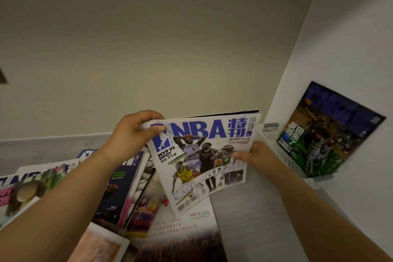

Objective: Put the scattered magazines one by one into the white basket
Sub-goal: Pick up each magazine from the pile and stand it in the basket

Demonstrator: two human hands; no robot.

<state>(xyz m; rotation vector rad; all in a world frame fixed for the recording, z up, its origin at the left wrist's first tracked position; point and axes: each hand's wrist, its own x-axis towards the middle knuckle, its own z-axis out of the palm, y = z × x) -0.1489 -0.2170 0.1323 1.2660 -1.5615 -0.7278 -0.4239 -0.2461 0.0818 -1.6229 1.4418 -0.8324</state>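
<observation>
A white NBA magazine (202, 155) with blue lettering and basketball players on its cover is held tilted above the table. My left hand (134, 132) grips its top left corner, and my right hand (257, 155) grips its right edge. Just right of it stands the white perforated basket (285, 155), with one dark NBA magazine (327, 132) upright inside, leaning against the wall. Several more magazines (119, 187) lie scattered in an overlapping pile under my left forearm.
A grey table surface (244, 219) shows between the pile and the basket. A white wall (350, 49) rises right behind the basket, and a beige wall (148, 49) stands behind the table.
</observation>
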